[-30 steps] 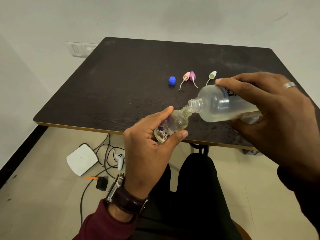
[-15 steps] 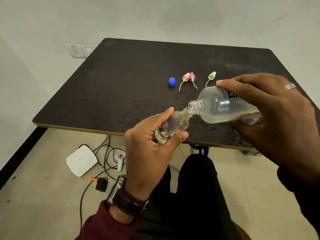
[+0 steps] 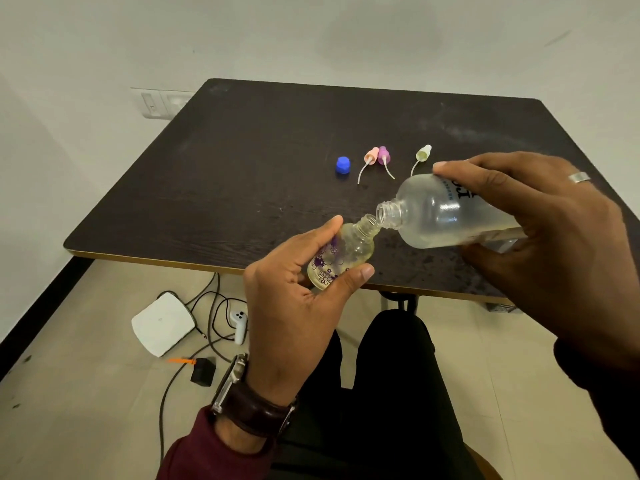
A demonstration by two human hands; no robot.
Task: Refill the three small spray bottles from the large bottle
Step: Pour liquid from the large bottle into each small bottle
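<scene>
My left hand (image 3: 294,306) grips a small clear spray bottle (image 3: 343,254) with purple flowers, tilted, its open neck up and to the right. My right hand (image 3: 540,244) holds the large frosted bottle (image 3: 440,216) nearly on its side, its open mouth touching the small bottle's neck. Pale liquid lies in both bottles. On the dark table (image 3: 242,174) lie a blue cap (image 3: 343,165) and three spray tops with tubes: pink (image 3: 370,157), purple (image 3: 383,156), yellow-white (image 3: 423,154). The other two small bottles are hidden from view.
The table's near edge runs just under my hands. On the floor to the left lie a white flat box (image 3: 161,323), black cables (image 3: 211,327), a white plug (image 3: 239,323) and a small black block (image 3: 202,370). My dark-trousered legs are below.
Both hands and the two bottles have drifted very slightly lower. The mouths stay together and the tilt looks the same.
</scene>
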